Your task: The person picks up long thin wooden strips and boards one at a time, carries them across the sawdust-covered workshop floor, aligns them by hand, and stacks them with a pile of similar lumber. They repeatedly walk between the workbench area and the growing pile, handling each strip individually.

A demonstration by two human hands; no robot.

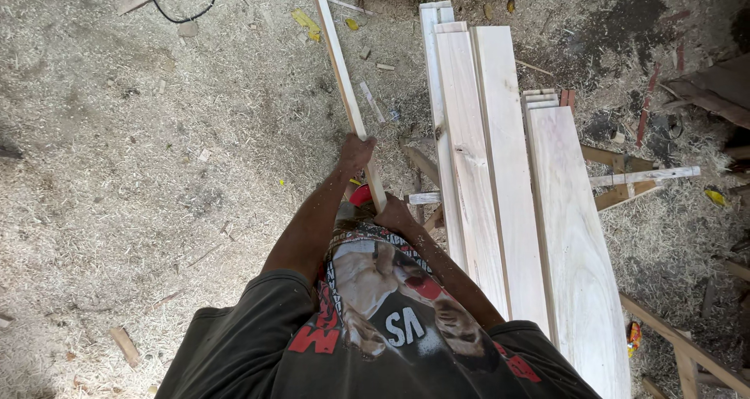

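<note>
Sawdust floor [117, 172] lies open leftward; left hand [356, 151], right hand [393, 211] grip slat [341, 67] beside planks [500, 172].

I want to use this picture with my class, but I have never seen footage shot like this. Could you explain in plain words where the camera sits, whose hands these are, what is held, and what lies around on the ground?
There is no machine here. The single picture comes from a camera worn on a person's head, looking straight down, so the dark printed shirt at the bottom is the wearer's own chest.

Both arms reaching forward belong to that person. The left hand grips a long thin wooden strip farther along, and the right hand grips its near end close to the body. The strip runs away toward the top of the picture.

To the right lies a stack of pale planed planks, side by side, resting on a rough wooden frame.

The ground is covered in sawdust and shavings, with small offcuts scattered about and a black cable at the top left.
</note>
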